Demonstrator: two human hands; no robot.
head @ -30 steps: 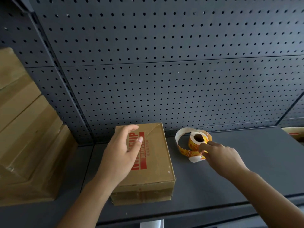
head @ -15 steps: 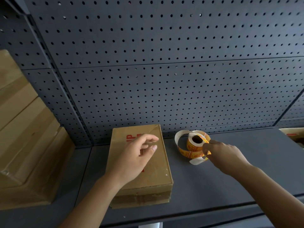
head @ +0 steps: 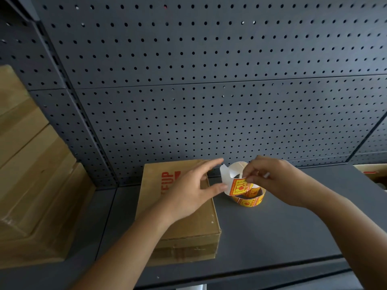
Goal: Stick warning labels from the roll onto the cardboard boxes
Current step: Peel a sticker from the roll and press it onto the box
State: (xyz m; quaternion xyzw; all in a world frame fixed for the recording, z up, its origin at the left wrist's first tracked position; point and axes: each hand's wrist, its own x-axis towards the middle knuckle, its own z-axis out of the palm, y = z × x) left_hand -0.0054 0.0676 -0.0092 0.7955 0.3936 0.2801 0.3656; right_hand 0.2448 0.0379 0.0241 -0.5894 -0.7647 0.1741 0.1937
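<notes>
Box: a flat brown cardboard box (head: 189, 225) with red print is lying on the dark grey metal shelf (head: 272, 231); the left forearm is covering most of the print, so only some letters are showing.
Roll: the yellow-and-red warning label roll (head: 249, 197) is sitting on the shelf just right of the box, its far side hidden behind the right hand.
Strip: a white backing strip (head: 227, 174) is curling up from the roll, with one yellow-and-red warning label (head: 238, 186) at its lower end.
Right hand: the right hand (head: 278, 181) is reaching over the roll, its grip pinched together on the top edge of that label.
Left hand: the left hand (head: 192, 189) is hovering above the box's right edge, fingers spread apart and holding nothing, the thumb tip just beside the strip; contact is hard to judge.
Stack: pale brown cartons (head: 31, 174), well left of the box, are being cut off by the frame edge.
Far right: another box (head: 372, 172) is only partly showing.
Wall: a dark perforated panel (head: 209, 91) is standing behind the box.
</notes>
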